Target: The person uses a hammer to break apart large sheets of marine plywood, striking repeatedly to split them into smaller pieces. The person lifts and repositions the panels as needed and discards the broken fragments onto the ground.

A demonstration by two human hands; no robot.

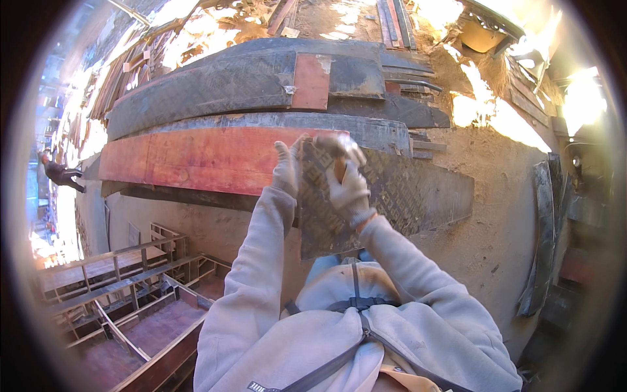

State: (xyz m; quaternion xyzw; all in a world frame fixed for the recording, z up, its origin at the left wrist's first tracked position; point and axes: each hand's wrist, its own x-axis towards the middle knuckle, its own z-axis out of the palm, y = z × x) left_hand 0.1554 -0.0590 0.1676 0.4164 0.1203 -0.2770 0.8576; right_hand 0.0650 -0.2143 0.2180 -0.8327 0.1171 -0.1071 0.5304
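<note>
Pale fleece jacket (424, 340) spreads closest to the camera; beyond it, a motion-blurred hammer (347, 147) sits in the right hand's (351, 193) closed, gloved grip over a dark, mottled board (398, 189). Gloved too, the left hand (286, 168) meets that board's edge beside a scuffed red plank (196, 160); whether it pinches anything, I cannot tell. Lower left, compartmented timber frames (168, 356) enclose reddish panels (163, 326), fading into the dark rim.

Hammer head (350, 149) motion-blurred; handle (339, 169) partly hidden by right fingers (351, 179).
</note>
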